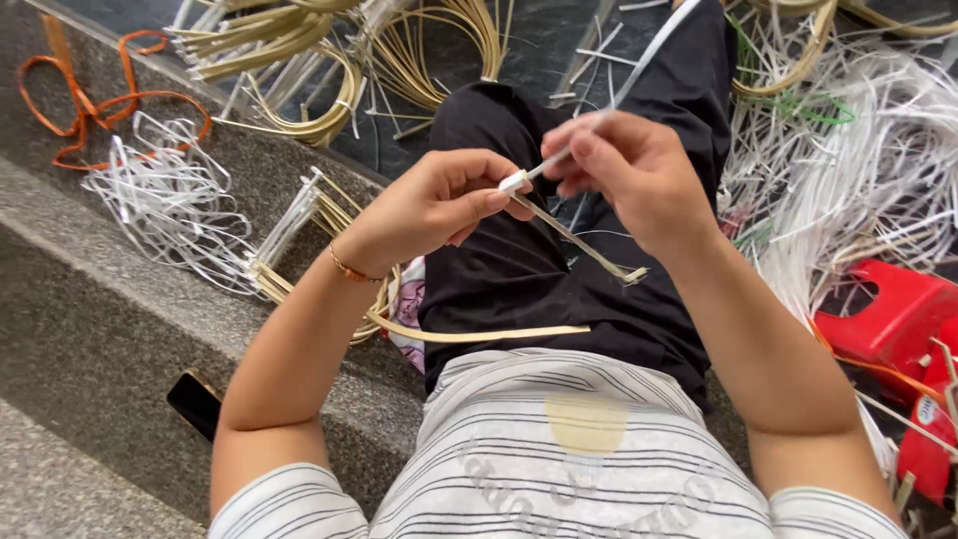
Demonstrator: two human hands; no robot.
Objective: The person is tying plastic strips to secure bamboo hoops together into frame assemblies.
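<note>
My left hand (444, 205) pinches the end of a thin tan cane strip (579, 242) that runs down and to the right over my black trousers. My right hand (629, 170) holds a white strip (649, 60) whose near end meets the tan strip's end between the two hands. The white strip stretches up and away past my knee. A second, longer tan strip (479, 334) curves across my lap below my left wrist, which wears a thin bracelet.
Bundles of tan cane loops (289, 60) lie ahead on the dark floor. A tangle of white strips (170, 200) and an orange cord (90, 105) rest on the stone step at left. More white strips (858, 170) pile at right beside a red plastic stool (888, 314). A dark phone (195, 399) lies by my left elbow.
</note>
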